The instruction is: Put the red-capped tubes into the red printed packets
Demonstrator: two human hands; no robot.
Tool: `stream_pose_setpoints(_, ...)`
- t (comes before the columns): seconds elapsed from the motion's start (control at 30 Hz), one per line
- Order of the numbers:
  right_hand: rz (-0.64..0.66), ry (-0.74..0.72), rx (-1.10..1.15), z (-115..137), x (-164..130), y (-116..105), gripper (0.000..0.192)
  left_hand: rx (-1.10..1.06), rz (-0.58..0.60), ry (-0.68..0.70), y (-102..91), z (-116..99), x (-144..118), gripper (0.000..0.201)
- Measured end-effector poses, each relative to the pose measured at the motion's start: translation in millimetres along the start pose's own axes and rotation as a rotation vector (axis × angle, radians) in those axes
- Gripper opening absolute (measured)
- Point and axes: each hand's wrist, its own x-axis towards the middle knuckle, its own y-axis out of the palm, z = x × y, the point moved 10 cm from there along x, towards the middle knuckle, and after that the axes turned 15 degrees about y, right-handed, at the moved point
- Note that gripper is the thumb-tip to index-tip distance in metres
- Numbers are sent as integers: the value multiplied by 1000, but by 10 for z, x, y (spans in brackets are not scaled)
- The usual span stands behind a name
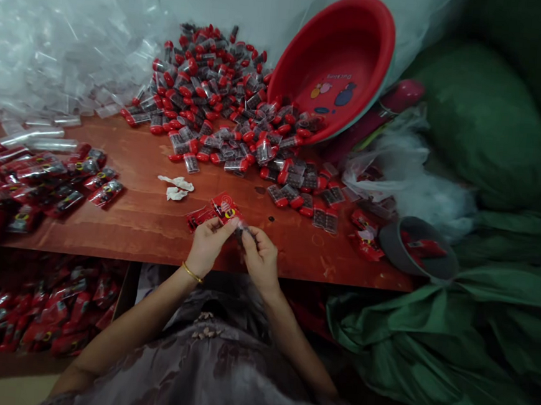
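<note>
My left hand [207, 244], with a gold bangle on its wrist, pinches a small red printed packet [223, 208] over the front edge of the red-brown wooden table [136, 173]. My right hand [260, 258] meets it at the packet's right end and holds a small clear capsule [241, 230] there; what is inside it is too small to tell. A big heap of red-capped clear capsules [223, 93] lies at the back of the table, spilling toward my hands.
A red plastic basin [342, 58] leans tilted at the back right. Filled red packets [33, 177] lie at the left and in a box below [41, 309]. Clear wrappers [44, 41] are piled back left. A grey cup [417, 245] and green sacks [479, 294] are right.
</note>
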Motion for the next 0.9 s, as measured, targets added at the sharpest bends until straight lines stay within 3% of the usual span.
stream_pose_setpoints(0.27, 11, 49, 53, 20, 100, 102, 31, -93, 1, -76, 53, 114, 33, 35)
stream_pose_setpoints(0.43, 33, -42, -14, 143, 97, 140, 25, -108, -5, -97, 39, 59, 77, 39)
stream_pose_setpoints(0.63, 244, 76, 126, 25, 49, 283, 31, -64, 28, -123, 26, 32, 93, 37)
stream_pose_setpoints(0.9, 122, 100, 138, -2, 14, 175, 34, -48, 97, -89, 142, -24, 63, 37)
